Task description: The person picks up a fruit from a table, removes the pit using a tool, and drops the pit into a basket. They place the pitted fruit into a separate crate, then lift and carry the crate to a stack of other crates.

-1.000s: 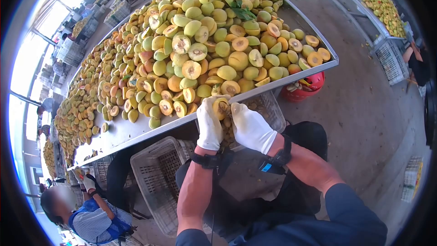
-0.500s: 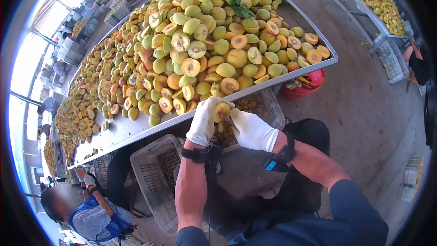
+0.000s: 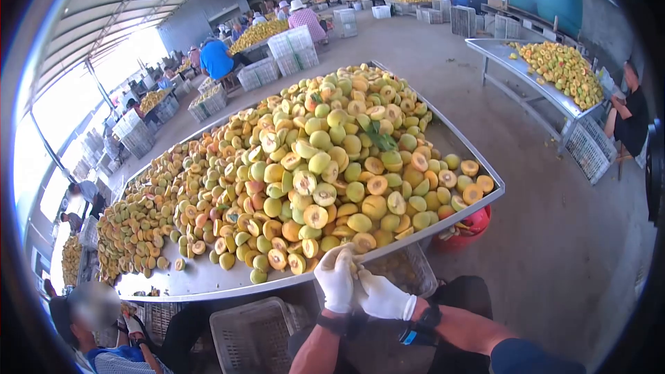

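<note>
My left hand (image 3: 335, 282), in a white glove, is closed at the near edge of the metal table (image 3: 201, 278). A yellow peach half, plain to see a moment ago, is now mostly hidden behind its fingers. My right hand (image 3: 386, 296), also gloved, presses against the left with its fingers closed. Whatever it grips is hidden between the hands. Just beyond them lies a large heap of peaches (image 3: 360, 223), many cut in half with brown pits or hollows showing. Below the hands, partly covered, stands a plastic crate (image 3: 424, 273).
Another pale crate (image 3: 253, 336) stands below the table to the left, near a seated co-worker (image 3: 128, 360) with gloved hands. A red bucket (image 3: 465, 230) sits under the right corner. A second fruit table (image 3: 509, 62) stands at right; more people and stacked crates fill the background.
The view has tilted up, showing more of the hall. My hands appear lower in the picture and closer together, and the peach half in my left hand is now mostly covered.
</note>
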Tool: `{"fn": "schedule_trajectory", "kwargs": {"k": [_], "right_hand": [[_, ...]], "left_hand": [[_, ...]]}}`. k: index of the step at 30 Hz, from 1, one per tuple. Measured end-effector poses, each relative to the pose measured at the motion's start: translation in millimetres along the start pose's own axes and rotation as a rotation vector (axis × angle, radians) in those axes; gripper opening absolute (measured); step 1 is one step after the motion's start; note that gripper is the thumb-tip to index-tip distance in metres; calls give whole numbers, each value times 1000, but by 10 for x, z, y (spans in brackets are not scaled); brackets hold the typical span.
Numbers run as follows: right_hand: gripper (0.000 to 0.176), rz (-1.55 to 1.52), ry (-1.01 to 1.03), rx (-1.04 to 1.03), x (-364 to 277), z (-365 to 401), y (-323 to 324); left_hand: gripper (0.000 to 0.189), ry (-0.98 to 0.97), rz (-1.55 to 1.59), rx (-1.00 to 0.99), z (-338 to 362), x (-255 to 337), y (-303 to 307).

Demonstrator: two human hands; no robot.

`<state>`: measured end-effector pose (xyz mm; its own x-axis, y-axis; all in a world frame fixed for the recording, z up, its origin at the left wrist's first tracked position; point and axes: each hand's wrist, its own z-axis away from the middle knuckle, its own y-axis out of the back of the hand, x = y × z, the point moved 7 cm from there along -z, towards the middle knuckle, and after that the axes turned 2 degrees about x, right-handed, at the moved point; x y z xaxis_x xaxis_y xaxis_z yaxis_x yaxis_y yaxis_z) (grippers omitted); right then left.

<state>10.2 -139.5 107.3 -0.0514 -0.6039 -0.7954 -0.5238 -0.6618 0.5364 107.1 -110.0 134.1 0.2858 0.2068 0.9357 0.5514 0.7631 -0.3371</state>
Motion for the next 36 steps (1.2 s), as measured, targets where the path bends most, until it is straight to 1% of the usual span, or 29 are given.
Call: {"fn": "schedule_trajectory", "kwargs": {"k": [2,3,5,6,8,9,10,11,12,14,15,16,18,20,22,23,24,25,26,27,28,29,30,32,33,34,36], "right_hand": [[19,-87,-18,-16,-93,-11,57],[19,-82,-15,-9,-149,1,111],[21,-210,-117,-62,-233,17,187],[21,-209,-115,-61,-127,33,115],[22,-67,222,-16,-249,20,55],[22,-68,223,-16,-193,70,75],[19,-391,-126,-217,-263,41,177],[17,-706,-483,-415,-281,128,135],[17,-706,-482,-415,-280,133,155],[11,-971,-499,-510,-348,180,132],[8,-1043,-512,-530,-369,190,136],[8,-1044,-515,-530,-346,203,127],[9,-1093,-501,-550,-295,220,88],[9,-1100,-534,-540,-243,243,77],[10,-1108,-565,-528,-239,249,94],[10,-1034,-523,-495,-259,220,163],[11,-960,-480,-462,-267,201,217],[16,-970,-492,-501,-204,219,200],[16,-973,-491,-498,-180,233,220],[21,-832,-466,-524,-154,250,236],[26,-690,-438,-547,-124,259,252],[41,-352,-378,-547,16,250,236],[41,-351,-373,-543,111,301,169],[60,394,-192,-469,245,358,186],[71,480,-273,-528,315,409,200],[71,479,-271,-520,288,406,225],[72,536,-210,-480,211,412,274]], "left_hand": [[20,-45,-1,-55,-6,31,9],[20,-50,0,-63,-3,41,19],[25,-85,-61,-105,23,86,12],[25,-87,-61,-107,34,107,18],[25,-113,-95,-195,66,164,-22],[25,-114,-96,-194,45,171,12],[24,-129,-141,-282,21,164,-4],[22,-144,-186,-371,20,161,-33],[22,-145,-187,-371,14,180,-28],[22,-57,-189,-485,20,153,-105],[23,-30,-199,-508,15,130,-108],[23,-27,-198,-508,-11,121,-100],[24,15,-264,-586,-30,61,-138],[25,54,-275,-590,-25,36,-168],[26,170,-223,-537,-54,-34,-177],[28,147,-148,-489,-69,-17,-186],[33,256,-90,-401,-73,-49,-140],[35,247,-9,-412,-71,-21,-128],[38,236,73,-423,-72,13,-104],[38,234,69,-424,-87,3,-56],[38,237,3,-362,-133,-53,48],[38,238,-63,-301,-170,-108,137],[38,233,-65,-304,-172,-135,158],[34,26,-459,-257,-196,-96,248],[28,-10,-467,-235,-221,-139,302],[28,-16,-471,-239,-212,-122,304],[23,-2,-479,-177,-190,-91,367]]}}
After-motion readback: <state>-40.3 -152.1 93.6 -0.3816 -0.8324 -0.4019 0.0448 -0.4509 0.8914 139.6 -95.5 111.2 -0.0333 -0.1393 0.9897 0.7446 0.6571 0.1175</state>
